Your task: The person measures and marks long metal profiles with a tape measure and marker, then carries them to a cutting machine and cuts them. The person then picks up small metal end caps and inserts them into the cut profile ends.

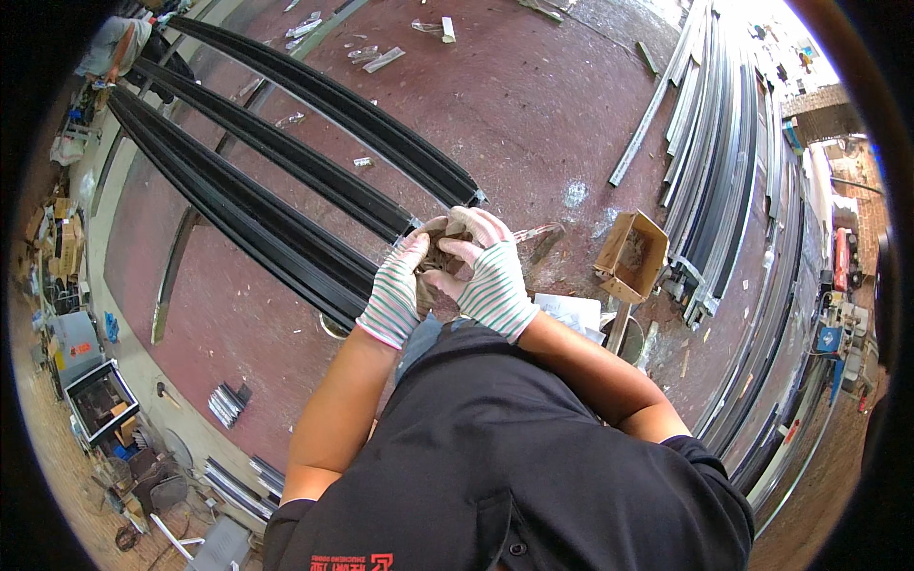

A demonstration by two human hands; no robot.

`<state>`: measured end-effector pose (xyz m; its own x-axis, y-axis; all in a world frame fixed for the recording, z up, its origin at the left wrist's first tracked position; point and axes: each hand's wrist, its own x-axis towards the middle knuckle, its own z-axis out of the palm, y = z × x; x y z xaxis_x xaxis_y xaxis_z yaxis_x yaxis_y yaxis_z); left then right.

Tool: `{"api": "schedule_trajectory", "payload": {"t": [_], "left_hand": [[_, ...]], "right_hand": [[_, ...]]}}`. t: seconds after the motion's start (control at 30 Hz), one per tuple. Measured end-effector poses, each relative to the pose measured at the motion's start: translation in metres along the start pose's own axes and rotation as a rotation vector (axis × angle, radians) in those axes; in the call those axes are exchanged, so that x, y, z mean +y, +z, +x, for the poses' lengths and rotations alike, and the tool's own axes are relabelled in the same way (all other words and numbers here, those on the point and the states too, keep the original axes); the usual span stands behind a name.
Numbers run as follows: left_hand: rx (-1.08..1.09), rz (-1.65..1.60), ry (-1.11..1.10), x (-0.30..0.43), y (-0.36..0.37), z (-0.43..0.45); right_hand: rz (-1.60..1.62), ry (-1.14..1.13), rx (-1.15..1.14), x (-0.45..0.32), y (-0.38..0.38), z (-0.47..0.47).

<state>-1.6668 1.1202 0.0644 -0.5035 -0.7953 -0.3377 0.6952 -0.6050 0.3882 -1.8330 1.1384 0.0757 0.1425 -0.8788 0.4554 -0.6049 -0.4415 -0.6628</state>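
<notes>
My left hand (396, 285) and my right hand (493, 275) meet in front of my waist, both in white knit gloves with green stripes. Their curled fingers close around a small greyish-brown thing (437, 253), largely hidden; its exact kind cannot be told. Just beyond my fingers end long black metal profiles: a left bundle (243, 193), a middle one (278, 146) and a right one (335, 107). The left bundle's near end passes behind my left hand. The profiles rest raised over crosswise supports (175, 275).
An open cardboard box (632, 253) stands right of my hands, near white paper sheets (571, 314). Stacked long profiles (714, 157) line the right side. A person (118, 50) is at the profiles' far end. Plastic scraps (385, 61) litter the red floor; short profile pieces (228, 403) lie left.
</notes>
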Motion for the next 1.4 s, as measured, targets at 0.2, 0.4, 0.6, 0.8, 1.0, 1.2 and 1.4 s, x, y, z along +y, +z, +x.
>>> {"api": "schedule_trajectory", "payload": {"t": [0.2,0.4,0.6,0.8,1.0,1.2,1.4], "left_hand": [[0.028,0.05,-0.005,-0.017,-0.003,0.009],[0.176,0.155,-0.065,-0.03,-0.002,0.006],[0.312,0.302,-0.045,-0.006,-0.002,0.03],[0.491,0.885,-0.049,0.046,-0.001,0.1],[0.511,1.572,-0.113,0.059,-0.027,0.183],[0.527,1.796,-0.207,0.057,-0.042,0.22],[0.463,1.71,-0.277,0.062,-0.038,0.219]], "right_hand": [[-0.02,0.127,0.03,0.013,-0.005,-0.014],[0.303,0.475,-0.109,0.024,-0.02,-0.025],[0.566,0.71,0.074,0.056,-0.036,-0.021],[0.135,0.519,0.153,0.103,-0.012,-0.002],[-0.106,0.288,0.134,0.13,0.012,0.009],[-0.193,0.3,0.068,0.132,0.019,0.015],[-0.231,0.313,0.045,0.125,0.02,0.024]]}}
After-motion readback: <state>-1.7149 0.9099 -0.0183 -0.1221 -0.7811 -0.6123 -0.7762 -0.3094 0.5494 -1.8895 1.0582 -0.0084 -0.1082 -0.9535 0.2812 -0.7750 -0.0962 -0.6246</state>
